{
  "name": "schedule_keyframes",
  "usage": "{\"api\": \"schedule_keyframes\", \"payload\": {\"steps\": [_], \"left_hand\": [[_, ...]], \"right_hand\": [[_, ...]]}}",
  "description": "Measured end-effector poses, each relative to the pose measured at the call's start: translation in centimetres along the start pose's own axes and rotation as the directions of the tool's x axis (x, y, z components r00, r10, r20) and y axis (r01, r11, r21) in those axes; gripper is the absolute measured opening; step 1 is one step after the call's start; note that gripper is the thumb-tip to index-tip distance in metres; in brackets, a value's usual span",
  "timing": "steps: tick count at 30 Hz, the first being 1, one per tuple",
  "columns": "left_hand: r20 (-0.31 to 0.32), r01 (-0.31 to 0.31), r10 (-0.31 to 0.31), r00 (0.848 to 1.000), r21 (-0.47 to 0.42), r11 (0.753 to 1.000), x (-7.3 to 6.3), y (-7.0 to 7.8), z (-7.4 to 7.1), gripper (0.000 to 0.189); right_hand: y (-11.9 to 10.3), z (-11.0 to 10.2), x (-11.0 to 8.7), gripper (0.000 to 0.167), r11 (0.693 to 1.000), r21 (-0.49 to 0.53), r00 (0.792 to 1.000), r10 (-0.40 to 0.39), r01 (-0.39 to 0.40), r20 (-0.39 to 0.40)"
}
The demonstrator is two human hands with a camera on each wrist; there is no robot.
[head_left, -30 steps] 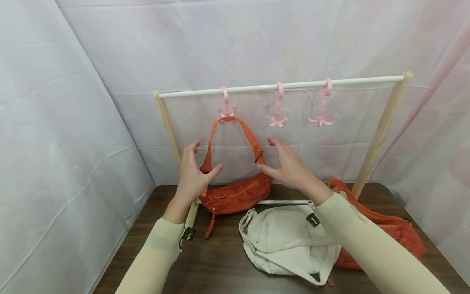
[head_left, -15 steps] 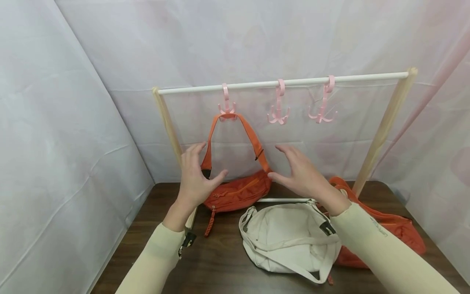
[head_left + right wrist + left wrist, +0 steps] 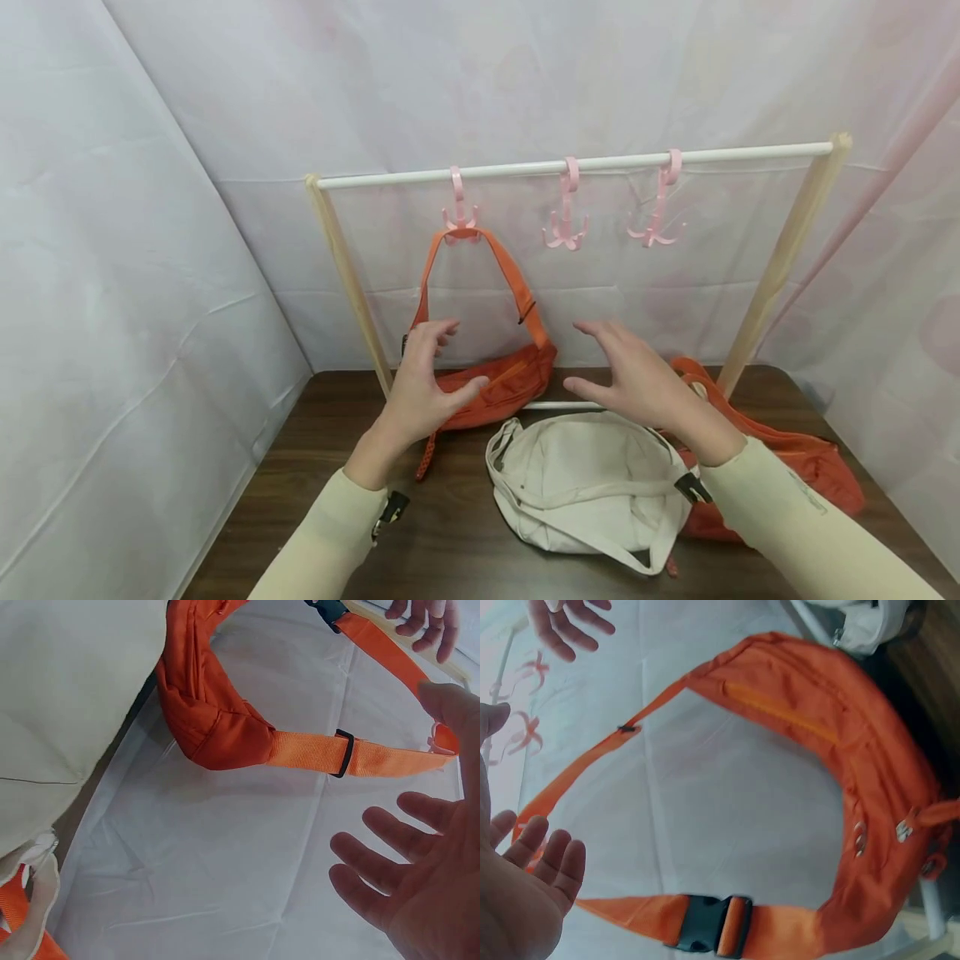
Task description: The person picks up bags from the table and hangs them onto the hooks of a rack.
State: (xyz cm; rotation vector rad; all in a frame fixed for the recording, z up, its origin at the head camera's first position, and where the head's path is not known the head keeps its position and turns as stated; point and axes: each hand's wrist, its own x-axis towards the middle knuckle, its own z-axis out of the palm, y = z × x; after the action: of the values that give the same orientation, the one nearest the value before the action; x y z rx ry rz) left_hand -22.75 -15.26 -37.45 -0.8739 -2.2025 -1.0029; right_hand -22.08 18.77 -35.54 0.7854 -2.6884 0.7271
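An orange waist bag [image 3: 517,379] hangs by its strap from the left pink hook [image 3: 459,204]. My left hand [image 3: 429,387] is in front of the bag's left part, fingers loosely bent and holding nothing. To the right of the bag hovers my right hand [image 3: 637,375], its thumb and fingers spread apart around empty air. In the left wrist view, a dark buckle [image 3: 705,924] shows on the strap [image 3: 637,915]. The right wrist view shows a black slider [image 3: 343,754] near the bag's other end.
Two more pink hooks, the middle one [image 3: 567,212] and the right one [image 3: 660,208], hang from the white rail [image 3: 510,170]. A cream bag [image 3: 585,492] lies on the brown table [image 3: 427,550]. Beside it lies a second orange bag [image 3: 817,471], partly behind my right forearm.
Both hands have moved lower; the right one has also shifted right, away from the hanging bag. The left hand has moved slightly right, across the bag's left end. The waist bag stays hung.
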Motion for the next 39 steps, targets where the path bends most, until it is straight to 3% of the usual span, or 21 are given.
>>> {"api": "schedule_keyframes", "payload": {"steps": [9,14,21,27,34,39], "left_hand": [[0.174,0.039,-0.030,0.984,-0.051,0.998,-1.6,0.3,1.9,0.070],[0.235,0.041,-0.025,0.972,-0.063,0.997,-2.6,0.3,3.1,0.066],[0.311,0.104,-0.075,0.947,-0.077,0.992,-3.8,0.3,4.6,0.064],[0.365,0.092,-0.059,0.929,-0.074,0.993,-4.6,0.3,5.7,0.061],[0.449,0.075,-0.040,0.893,-0.062,0.995,-5.6,0.3,6.8,0.051],[0.536,0.095,-0.049,0.843,-0.059,0.994,-6.0,0.6,7.5,0.055]], "right_hand": [[0.2,0.3,-1.7,0.085,1.000,0.003,0.998,-0.019,0.019,0.064],[0.2,0.5,-2.7,0.082,1.000,0.000,0.994,-0.020,0.020,0.104],[0.5,0.9,-3.9,0.081,1.000,0.008,0.988,0.005,-0.007,0.157],[0.9,1.4,-5.1,0.082,1.000,0.000,0.983,-0.003,0.003,0.185],[1.0,1.8,-6.0,0.084,1.000,-0.029,0.968,0.005,0.003,0.249],[1.0,2.2,-6.8,0.086,0.997,-0.080,0.960,0.018,0.005,0.278]]}}
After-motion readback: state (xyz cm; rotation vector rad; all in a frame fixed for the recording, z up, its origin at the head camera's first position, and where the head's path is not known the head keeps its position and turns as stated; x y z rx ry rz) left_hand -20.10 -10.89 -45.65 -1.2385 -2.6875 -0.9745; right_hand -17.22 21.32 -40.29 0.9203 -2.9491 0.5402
